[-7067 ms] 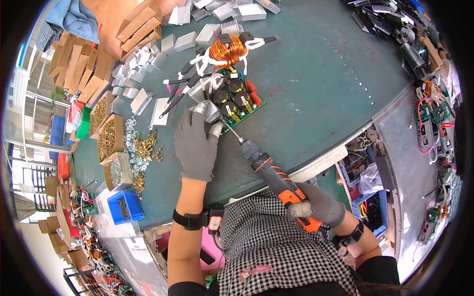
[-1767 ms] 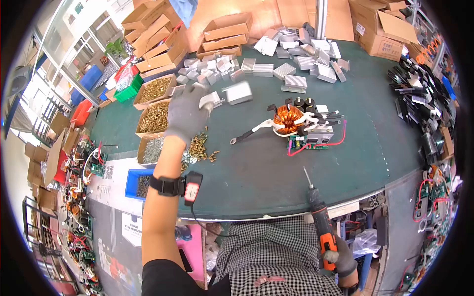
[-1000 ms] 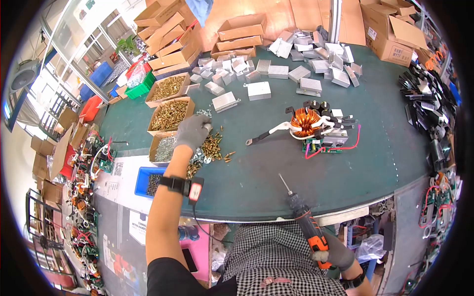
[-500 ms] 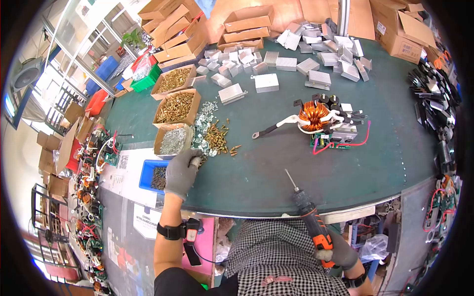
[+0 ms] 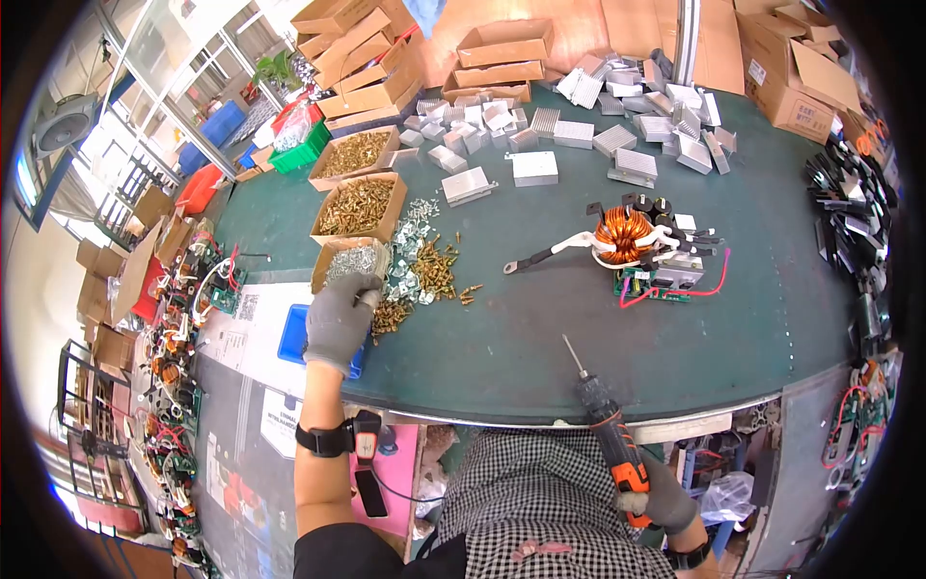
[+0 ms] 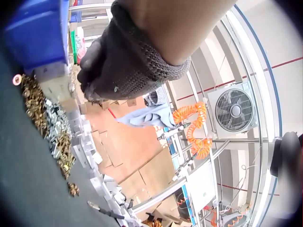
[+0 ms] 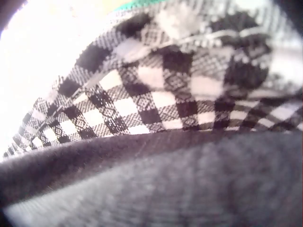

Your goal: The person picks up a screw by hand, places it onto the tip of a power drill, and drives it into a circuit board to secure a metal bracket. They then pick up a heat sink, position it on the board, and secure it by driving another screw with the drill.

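Observation:
My gloved left hand (image 5: pixel 338 323) hovers over the blue bin (image 5: pixel 292 333), its fingertips beside the box of small silver screws (image 5: pixel 352 259) and the loose brass fasteners (image 5: pixel 391 317). Its fingers look curled in the left wrist view, where the glove (image 6: pixel 125 61) hides any small thing between them; I cannot tell if it holds one. My gloved right hand (image 5: pixel 666 497) grips a black and orange power screwdriver (image 5: pixel 617 444) near the table's front edge, bit pointing up and away. Farther off lies a circuit board assembly with a copper coil (image 5: pixel 622 234) and a pink-red wire.
Two cardboard boxes of brass fasteners (image 5: pixel 359 207) stand behind the screw box, with loose silver clips (image 5: pixel 410 241) alongside. Heatsink blocks (image 5: pixel 535 169) spread across the back. Black metal parts (image 5: pixel 849 212) are piled at the right edge. A phone (image 5: pixel 370 492) lies below the table.
Earlier the screwdriver bit was at the board while my left hand held a metal block there. The board now lies farther back, and my left hand has moved from the heatsinks toward the blue bin.

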Motion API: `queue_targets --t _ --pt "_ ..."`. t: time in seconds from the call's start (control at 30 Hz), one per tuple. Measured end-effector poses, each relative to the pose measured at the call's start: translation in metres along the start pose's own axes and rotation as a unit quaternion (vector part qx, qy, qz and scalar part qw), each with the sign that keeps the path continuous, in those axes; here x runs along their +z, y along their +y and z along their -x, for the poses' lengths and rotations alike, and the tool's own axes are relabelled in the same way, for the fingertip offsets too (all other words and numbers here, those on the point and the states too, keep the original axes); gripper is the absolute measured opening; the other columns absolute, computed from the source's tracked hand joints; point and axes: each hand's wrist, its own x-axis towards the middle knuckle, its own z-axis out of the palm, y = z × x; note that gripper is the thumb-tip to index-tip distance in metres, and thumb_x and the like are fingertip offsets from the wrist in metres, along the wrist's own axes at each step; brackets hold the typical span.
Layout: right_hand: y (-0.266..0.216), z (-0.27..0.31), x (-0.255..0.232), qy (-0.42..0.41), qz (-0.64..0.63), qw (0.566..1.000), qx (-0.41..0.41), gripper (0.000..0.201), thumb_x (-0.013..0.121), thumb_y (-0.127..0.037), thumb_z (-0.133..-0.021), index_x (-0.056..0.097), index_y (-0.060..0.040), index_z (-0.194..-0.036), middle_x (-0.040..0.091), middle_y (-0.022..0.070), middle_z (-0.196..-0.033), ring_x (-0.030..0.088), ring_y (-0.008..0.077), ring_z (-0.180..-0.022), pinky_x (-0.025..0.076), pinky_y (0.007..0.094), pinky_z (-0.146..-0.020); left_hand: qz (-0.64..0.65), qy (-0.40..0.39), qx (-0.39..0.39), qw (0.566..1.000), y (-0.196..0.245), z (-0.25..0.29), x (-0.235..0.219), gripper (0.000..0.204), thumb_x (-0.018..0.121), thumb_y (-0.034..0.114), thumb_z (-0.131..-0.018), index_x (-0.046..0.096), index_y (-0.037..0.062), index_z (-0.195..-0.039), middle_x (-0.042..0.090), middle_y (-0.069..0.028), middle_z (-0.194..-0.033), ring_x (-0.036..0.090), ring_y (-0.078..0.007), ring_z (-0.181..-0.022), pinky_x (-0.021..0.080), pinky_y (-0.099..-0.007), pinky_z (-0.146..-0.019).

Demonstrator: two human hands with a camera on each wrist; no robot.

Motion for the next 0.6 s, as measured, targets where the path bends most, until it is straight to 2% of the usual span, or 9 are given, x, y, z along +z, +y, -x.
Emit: queue_targets --t 0.03,0.13,0.17,0.3,0.4,0.43,0.53,0.57,0.6 --pt "-0.002 0.000 0.001 -0.001 -0.002 1.000 0.000 0.065 0.082 -0.028 -0.063 0.053 0.0026 -0.112 0.058 0.0033 -0.084 0.053 0.0124 -0.074 0.047 0.0293 -0.067 0.029 -0.027 -0.009 0.999 0.004 0.006 0.003 0.019 0.063 0.023 -0.083 0.068 0.0122 -0.098 0.065 -0.0101 -0.090 0.063 -0.0325 -0.084 0.050 -0.0411 -0.073" --pt "-0.008 0.001 0.002 -0.002 0.001 1.000 -0.006 0.064 0.082 -0.028 -0.064 0.053 0.0026 -0.111 0.057 0.0031 -0.084 0.053 0.0123 -0.073 0.047 0.0296 -0.067 -0.120 -0.032 0.017 0.992 0.020 0.020 0.031 0.019 0.065 0.024 -0.082 0.069 0.0109 -0.096 0.064 -0.0112 -0.094 0.063 -0.0322 -0.086 0.050 -0.0408 -0.073" --pt "-0.008 0.001 0.003 0.001 0.005 1.000 -0.013 0.063 0.082 -0.028 -0.064 0.053 0.0026 -0.111 0.057 0.0031 -0.084 0.053 0.0123 -0.073 0.047 0.0296 -0.067 -0.152 -0.028 -0.011 0.988 0.023 0.022 0.040 0.021 0.066 0.025 -0.081 0.069 0.0102 -0.095 0.064 -0.0121 -0.095 0.063 -0.0326 -0.086 0.049 -0.0409 -0.073" --pt "-0.013 0.005 0.003 0.007 0.048 0.999 -0.008 0.069 0.081 -0.021 -0.063 0.050 0.0030 -0.120 0.057 0.0012 -0.086 0.052 0.0101 -0.075 0.047 0.0281 -0.068 -0.149 0.030 0.017 0.988 0.014 0.018 0.063 0.024 0.065 0.026 -0.082 0.067 0.0097 -0.099 0.063 -0.0120 -0.090 0.062 -0.0339 -0.082 0.049 -0.0430 -0.070" --pt "-0.011 0.005 0.005 0.014 0.059 0.998 -0.018 0.057 0.082 -0.029 -0.065 0.055 0.0022 -0.105 0.057 0.0039 -0.080 0.053 0.0123 -0.071 0.047 0.0291 -0.066 -0.207 0.031 0.044 0.977 0.013 0.010 0.068 0.021 0.063 0.025 -0.083 0.066 0.0092 -0.097 0.062 -0.0123 -0.089 0.062 -0.0337 -0.081 0.049 -0.0437 -0.069" --pt "-0.019 0.009 0.009 0.014 0.057 0.998 -0.020 0.058 0.082 -0.031 -0.065 0.055 0.0024 -0.104 0.059 0.0050 -0.080 0.054 0.0127 -0.071 0.048 0.0298 -0.067 -0.224 0.030 0.045 0.973 0.009 0.007 0.070 0.019 0.061 0.024 -0.085 0.066 0.0093 -0.096 0.062 -0.0127 -0.089 0.062 -0.0336 -0.080 0.049 -0.0437 -0.068" --pt "-0.026 0.015 0.010 -0.010 0.139 0.989 -0.044 0.061 0.082 -0.034 -0.065 0.055 0.0020 -0.107 0.062 0.0080 -0.084 0.057 0.0153 -0.075 0.049 0.0315 -0.071 -0.069 0.037 0.057 0.995 0.035 0.020 0.058 0.017 0.060 0.023 -0.086 0.066 0.0098 -0.095 0.063 -0.0143 -0.091 0.062 -0.0358 -0.079 0.049 -0.0439 -0.069" --pt "-0.027 0.017 0.010 -0.017 0.174 0.984 -0.032 0.068 0.083 -0.038 -0.064 0.055 0.0008 -0.112 0.064 0.0105 -0.089 0.061 0.0190 -0.079 0.050 0.0330 -0.075 0.004 0.010 0.121 0.993 0.033 0.022 0.062 0.021 0.057 0.025 -0.091 0.063 0.0068 -0.097 0.064 -0.0113 -0.087 0.062 -0.0276 -0.070 0.049 -0.0368 -0.062" --pt "-0.031 0.020 0.011 -0.025 0.170 0.985 -0.020 0.069 0.083 -0.040 -0.064 0.055 0.0004 -0.113 0.064 0.0107 -0.090 0.061 0.0199 -0.081 0.050 0.0331 -0.075 0.139 -0.077 0.050 0.986 0.046 0.025 0.063 0.023 0.056 0.027 -0.092 0.062 0.0057 -0.098 0.063 -0.0096 -0.085 0.061 -0.0233 -0.067 0.048 -0.0334 -0.060"
